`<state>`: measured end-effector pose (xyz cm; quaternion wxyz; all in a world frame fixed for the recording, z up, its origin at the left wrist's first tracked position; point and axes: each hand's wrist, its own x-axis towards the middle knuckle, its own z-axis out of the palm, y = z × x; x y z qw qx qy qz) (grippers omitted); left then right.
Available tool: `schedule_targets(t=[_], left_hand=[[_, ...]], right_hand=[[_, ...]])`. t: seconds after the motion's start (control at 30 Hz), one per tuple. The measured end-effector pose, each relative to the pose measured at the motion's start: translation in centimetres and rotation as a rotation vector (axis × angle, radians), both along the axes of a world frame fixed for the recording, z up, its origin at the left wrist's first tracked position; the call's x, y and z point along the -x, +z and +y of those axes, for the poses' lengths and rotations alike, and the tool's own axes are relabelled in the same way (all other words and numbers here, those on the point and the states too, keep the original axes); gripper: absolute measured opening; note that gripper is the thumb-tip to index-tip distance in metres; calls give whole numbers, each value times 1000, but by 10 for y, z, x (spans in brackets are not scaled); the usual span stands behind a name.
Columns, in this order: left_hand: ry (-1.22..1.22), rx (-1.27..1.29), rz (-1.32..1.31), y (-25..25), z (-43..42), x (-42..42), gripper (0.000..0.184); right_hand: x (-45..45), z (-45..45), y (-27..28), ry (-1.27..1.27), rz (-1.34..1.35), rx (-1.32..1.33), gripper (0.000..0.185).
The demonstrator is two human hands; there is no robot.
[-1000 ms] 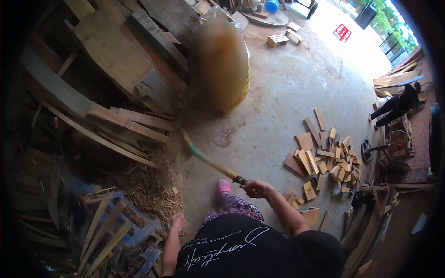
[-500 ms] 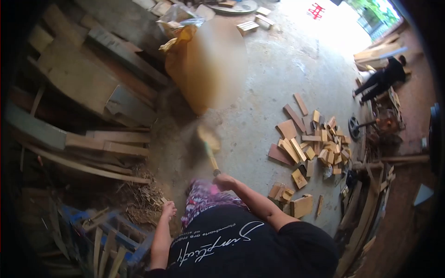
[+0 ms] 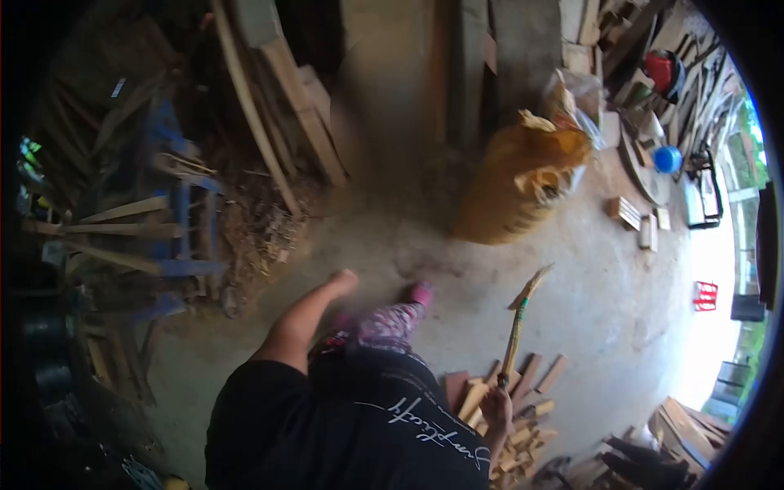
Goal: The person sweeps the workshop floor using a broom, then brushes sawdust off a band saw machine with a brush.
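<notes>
My right hand [image 3: 496,408] is closed round the dark grip of a short broom [image 3: 514,339], whose handle has a green band and whose pale bristle end points up and away. Under that hand lies a heap of wood offcuts [image 3: 523,441] on the floor. Out in front of my body is my left hand [image 3: 345,282], blurred, with its fingers too smeared to read. It is over the concrete floor, nearest to the pink shoe [image 3: 421,292]. Farther ahead stands a full yellow sack [image 3: 510,192].
Long boards [image 3: 302,106] lean at the top. Shavings [image 3: 265,233] lie beside a blue frame [image 3: 184,220] with sticks on the left. Small wooden blocks [image 3: 625,212], a blue container [image 3: 667,159] and a red stool [image 3: 705,296] are on the right. Dark-clothed legs of a person [image 3: 645,461] show lower right.
The view has turned left, so the sack and offcuts appear in new places. My right hand has moved the broom out to the right, off the floor ahead; my left arm now reaches forward.
</notes>
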<state>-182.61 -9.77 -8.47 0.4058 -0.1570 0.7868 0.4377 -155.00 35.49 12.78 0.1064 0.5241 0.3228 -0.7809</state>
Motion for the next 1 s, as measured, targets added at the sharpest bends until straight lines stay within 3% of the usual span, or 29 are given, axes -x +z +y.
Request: schedule_targets(t=[0.03,0.07,0.13,0.2,0.23,0.27,0.3,0.37,0.4,0.43,0.5,0.57,0.63,0.7,0.83,0.9,1.0], left_hand=[[-45,-37,7,-28,12,3,18],[49,-44,-36,-7,33,5,18],[274,-48,-31,11,70,6,15],[237,50,-116,26,92,10,17],[178,111,-154,29,105,12,19],[178,114,-191,31,117,15,20],[180,122,-226,32,132,18,21],[187,118,-216,31,164,29,21],[220,116,-207,30,175,34,21],[211,106,-200,28,190,42,21],[277,18,-164,28,224,54,22],[263,25,-149,35,264,63,23],[388,-25,-114,32,299,69,23],[417,1,-90,26,338,67,22],[532,-30,-130,23,439,21,18],[432,-102,-329,32,476,-4,17],[351,14,-460,90,555,-13,18]], right_hand=[[-1,35,-42,288,2,-306,13],[34,51,-34,88,-152,-61,26],[77,94,-38,164,-134,65,27],[92,106,-65,126,-205,18,29],[98,112,-69,123,-205,180,29],[99,110,-66,146,-130,258,29],[114,105,-42,109,-242,238,28],[116,150,-18,-60,48,687,23],[111,169,5,-259,236,867,16],[107,192,16,-398,286,950,14],[102,236,37,-431,278,863,18],[104,294,52,-256,311,751,21],[102,367,54,-175,143,331,12],[101,456,44,-30,81,62,16],[113,638,2,76,-96,-210,25],[134,714,-17,59,-148,-173,25],[171,810,-51,17,-192,-98,24]])
